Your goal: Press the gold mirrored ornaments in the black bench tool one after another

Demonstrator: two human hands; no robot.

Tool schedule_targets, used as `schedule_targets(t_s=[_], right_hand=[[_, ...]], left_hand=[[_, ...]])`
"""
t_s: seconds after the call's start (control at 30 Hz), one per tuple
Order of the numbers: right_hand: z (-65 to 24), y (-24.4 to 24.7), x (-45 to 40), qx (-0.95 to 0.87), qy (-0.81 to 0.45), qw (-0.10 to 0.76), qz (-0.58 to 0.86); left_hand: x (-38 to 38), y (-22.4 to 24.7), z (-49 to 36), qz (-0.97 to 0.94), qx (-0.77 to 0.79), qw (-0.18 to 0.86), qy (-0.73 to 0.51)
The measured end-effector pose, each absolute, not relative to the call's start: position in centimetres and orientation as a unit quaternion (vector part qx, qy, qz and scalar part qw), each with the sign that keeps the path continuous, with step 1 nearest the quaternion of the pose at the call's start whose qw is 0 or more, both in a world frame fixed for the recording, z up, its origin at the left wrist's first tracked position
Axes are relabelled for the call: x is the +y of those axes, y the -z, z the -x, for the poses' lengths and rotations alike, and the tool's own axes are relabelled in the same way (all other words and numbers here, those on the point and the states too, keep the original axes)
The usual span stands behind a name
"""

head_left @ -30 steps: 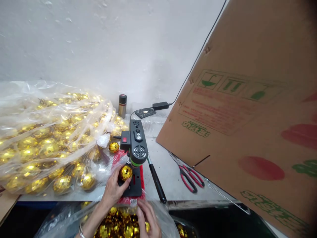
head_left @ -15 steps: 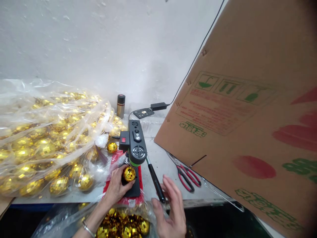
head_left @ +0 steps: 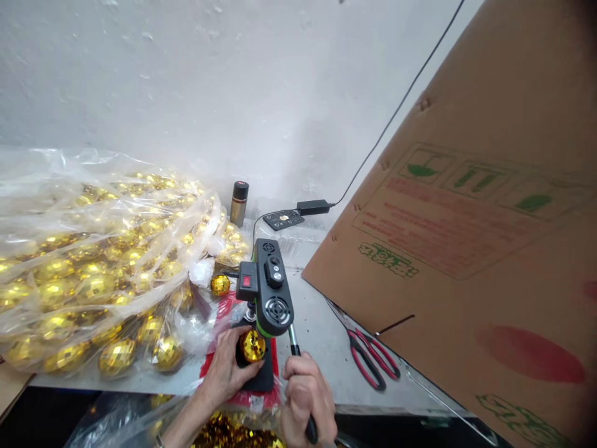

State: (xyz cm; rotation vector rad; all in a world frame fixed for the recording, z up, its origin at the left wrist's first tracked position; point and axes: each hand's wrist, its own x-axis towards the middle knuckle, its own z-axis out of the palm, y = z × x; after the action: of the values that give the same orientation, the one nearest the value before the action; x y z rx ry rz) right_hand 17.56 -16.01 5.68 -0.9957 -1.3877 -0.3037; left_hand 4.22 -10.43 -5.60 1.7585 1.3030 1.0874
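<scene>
A gold mirror ball (head_left: 253,346) sits under the head of a small black bench drill press (head_left: 274,287). My left hand (head_left: 227,366) grips this ball from the left, thumb in front and fingers behind. My right hand (head_left: 308,395) is wrapped round the black lever handle (head_left: 311,429) on the press's right side. The press's black base (head_left: 261,378) rests on a red sheet (head_left: 208,364). The underside of the press head, where it meets the ball, is hidden from me.
A clear plastic bag (head_left: 97,274) full of gold balls fills the left. One loose ball (head_left: 220,285) lies behind the press. Red-and-black scissors (head_left: 373,358) lie right, beside a big carton (head_left: 457,236). A spray can (head_left: 239,204) and a power adapter (head_left: 313,206) stand near the wall.
My right hand has gone from open beside the lever to closed round its handle. My left hand still holds the ball under the press. The view has shifted slightly.
</scene>
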Motion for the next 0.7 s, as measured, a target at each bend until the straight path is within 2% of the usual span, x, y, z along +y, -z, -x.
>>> schedule_targets(t_s=[0.27, 0.47, 0.7], right_hand=[[-16.7, -5.2, -16.2, -0.564, 0.119, 0.669, 0.470], [-16.6, -4.4, -17.5, -0.561, 0.038, 0.659, 0.499], [-16.7, -3.4, -17.3, -0.543, 0.046, 0.681, 0.488]], left_hand=[[-10.6, 6.0, -4.3, -0.678, 0.491, 0.342, -0.427], [-10.7, 6.1, -4.4, -0.684, 0.488, 0.338, -0.424], [-10.7, 6.3, -4.6, -0.691, 0.488, 0.324, -0.423]])
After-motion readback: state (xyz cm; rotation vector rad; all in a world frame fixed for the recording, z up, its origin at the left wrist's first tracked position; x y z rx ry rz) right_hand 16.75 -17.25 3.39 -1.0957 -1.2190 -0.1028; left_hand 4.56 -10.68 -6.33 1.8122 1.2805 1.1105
